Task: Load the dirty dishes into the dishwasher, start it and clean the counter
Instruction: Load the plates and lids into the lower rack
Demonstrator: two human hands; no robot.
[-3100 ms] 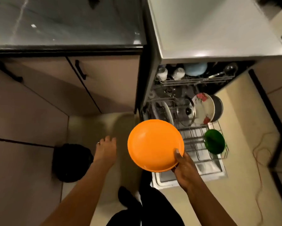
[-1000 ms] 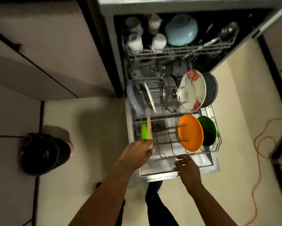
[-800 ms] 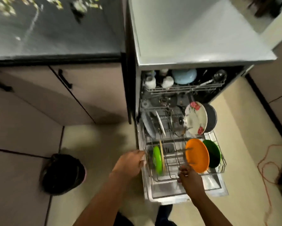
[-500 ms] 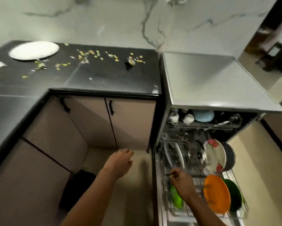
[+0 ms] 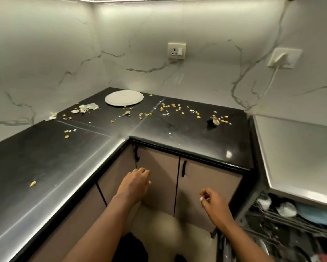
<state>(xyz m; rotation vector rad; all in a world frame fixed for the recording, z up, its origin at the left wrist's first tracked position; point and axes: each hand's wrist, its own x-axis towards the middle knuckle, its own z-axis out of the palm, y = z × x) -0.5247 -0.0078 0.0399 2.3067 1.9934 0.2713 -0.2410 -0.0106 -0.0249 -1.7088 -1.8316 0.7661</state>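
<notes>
A: Dishwasher [image 5: 298, 220] — where does it sit in the head view?

B: At the right end of the black L-shaped table [image 5: 45, 167], its flat grey top level with the table surface. It is open; the upper rack [image 5: 283, 218] shows at the lower right with two white cups [image 5: 263, 201] and a light blue bowl [image 5: 317, 214] in it. Below that the racks are dark and blurred.

A: Any dishes left on the table?

B: One round white plate [image 5: 124, 97] lies flat in the far corner, near the wall. Yellow and white food scraps [image 5: 170, 107] are scattered from beside the plate along the far edge toward the right end, torn white bits [image 5: 85, 108] lie left of the plate, and a few single yellow pieces [image 5: 32, 184] sit well apart on the left wing.

A: And the hands?

B: The left hand [image 5: 135, 184] is in front of the brown cabinet doors [image 5: 159, 178], below the table's inner corner, fingers loosely curled and holding nothing. The right hand [image 5: 214, 202] hangs nearer the dishwasher, fingers curled in toward the palm; whether they hold anything I cannot tell.

A: Anything on the wall?

B: A wall socket [image 5: 177, 50] above the far edge, and a second socket [image 5: 284, 58] to the right with a white plug and cord in it.
</notes>
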